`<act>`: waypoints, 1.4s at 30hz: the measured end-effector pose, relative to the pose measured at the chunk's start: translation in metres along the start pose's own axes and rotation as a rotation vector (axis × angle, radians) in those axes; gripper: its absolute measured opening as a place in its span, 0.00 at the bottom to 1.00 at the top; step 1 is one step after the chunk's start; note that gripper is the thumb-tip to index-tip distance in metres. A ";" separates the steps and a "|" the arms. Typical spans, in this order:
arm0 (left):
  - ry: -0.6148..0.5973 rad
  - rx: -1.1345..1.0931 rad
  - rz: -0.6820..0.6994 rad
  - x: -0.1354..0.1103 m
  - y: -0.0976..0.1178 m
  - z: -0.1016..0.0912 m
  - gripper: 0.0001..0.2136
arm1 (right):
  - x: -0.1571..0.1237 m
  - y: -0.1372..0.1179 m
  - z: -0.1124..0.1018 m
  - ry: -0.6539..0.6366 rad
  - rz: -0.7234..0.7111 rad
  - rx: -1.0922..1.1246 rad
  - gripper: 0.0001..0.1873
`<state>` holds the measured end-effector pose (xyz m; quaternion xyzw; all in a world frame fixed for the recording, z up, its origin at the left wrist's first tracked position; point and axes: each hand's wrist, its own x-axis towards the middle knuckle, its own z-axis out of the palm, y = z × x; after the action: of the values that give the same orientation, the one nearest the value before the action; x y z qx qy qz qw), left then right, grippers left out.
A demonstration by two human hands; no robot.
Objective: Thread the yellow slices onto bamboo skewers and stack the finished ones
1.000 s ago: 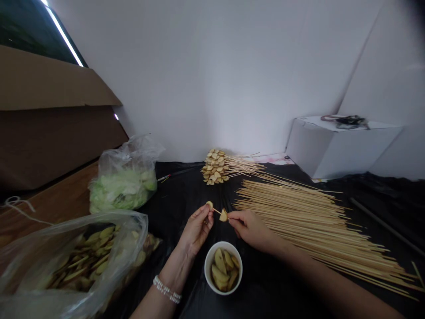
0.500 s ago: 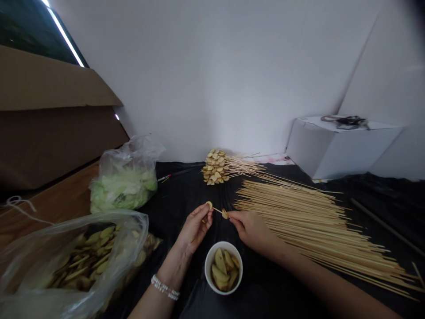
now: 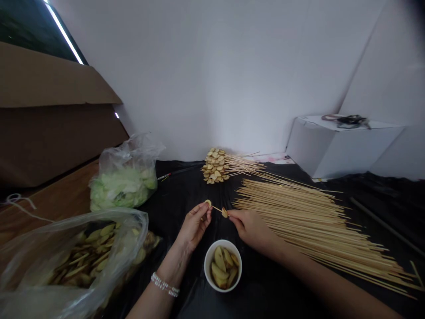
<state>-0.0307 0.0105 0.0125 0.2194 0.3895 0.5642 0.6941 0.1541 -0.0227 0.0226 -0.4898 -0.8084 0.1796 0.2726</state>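
Observation:
My left hand [image 3: 195,226] pinches a thin wooden skewer [image 3: 216,208], with a pale round slice [image 3: 208,203] at its far tip just past my fingers. My right hand [image 3: 249,229] holds a yellowish vegetable slice [image 3: 225,213] on the skewer between finger and thumb. Below both hands stands a white bowl [image 3: 223,242] of similar wedge slices [image 3: 221,266]. To the right of my right hand lies a broad spread of loose bamboo skewers [image 3: 315,226].
Behind the hands, a bundle of skewers loaded with slices [image 3: 215,166] lies on the black plastic sheet [image 3: 179,199]. At left are a clear bag of slices [image 3: 89,252], a bag of pale green pieces [image 3: 122,188], and a cardboard box [image 3: 49,110]. A white box [image 3: 345,148] stands at back right.
The slice at my right fingertips has turned, now showing less of its face. My left hand has shifted slightly, and the skewer stays between both hands.

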 end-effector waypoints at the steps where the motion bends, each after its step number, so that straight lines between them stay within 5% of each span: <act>1: 0.000 0.006 0.004 0.000 0.000 0.000 0.04 | 0.000 0.000 0.000 0.000 -0.001 -0.007 0.15; 42: 0.034 0.111 -0.038 -0.001 0.000 -0.001 0.03 | -0.001 0.001 0.010 -0.073 -0.036 -0.086 0.14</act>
<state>-0.0316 0.0094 0.0120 0.2406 0.4358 0.5323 0.6848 0.1492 -0.0236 0.0142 -0.4796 -0.8334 0.1578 0.2247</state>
